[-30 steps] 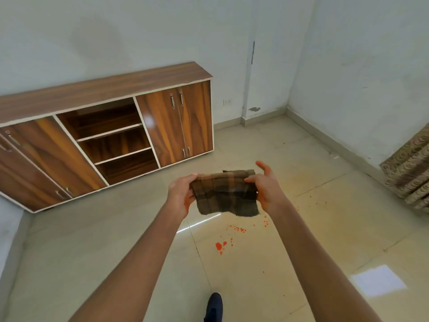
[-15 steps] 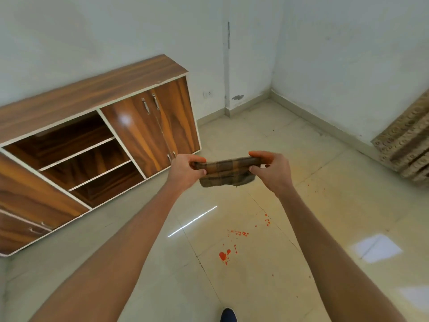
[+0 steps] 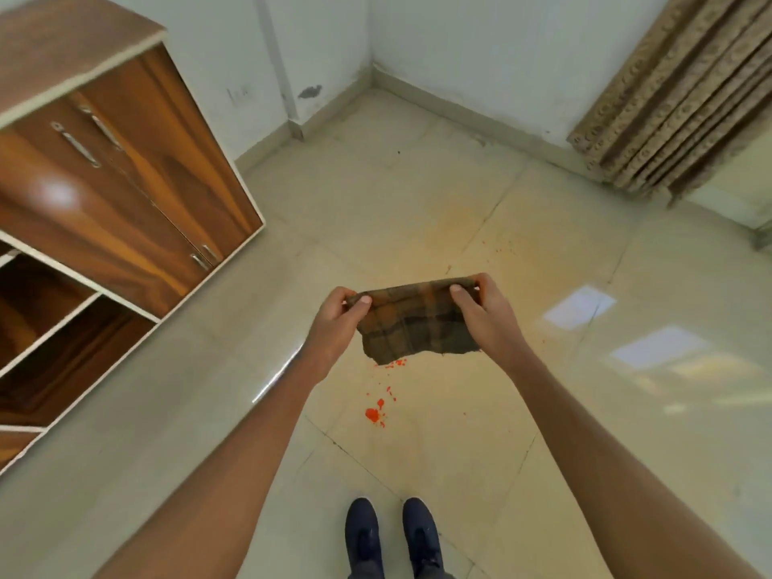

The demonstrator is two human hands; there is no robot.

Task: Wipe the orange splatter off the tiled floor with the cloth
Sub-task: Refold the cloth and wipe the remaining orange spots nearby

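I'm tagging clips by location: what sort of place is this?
Probably a room in a home: a tiled floor, a wooden cabinet against a white wall, and a patterned curtain at the right.

Cloth [image 3: 411,323] above splatter [image 3: 373,413], cabinet [image 3: 125,181] left, curtain [image 3: 676,98] rt, 2 shoes [image 3: 363,532] nearest
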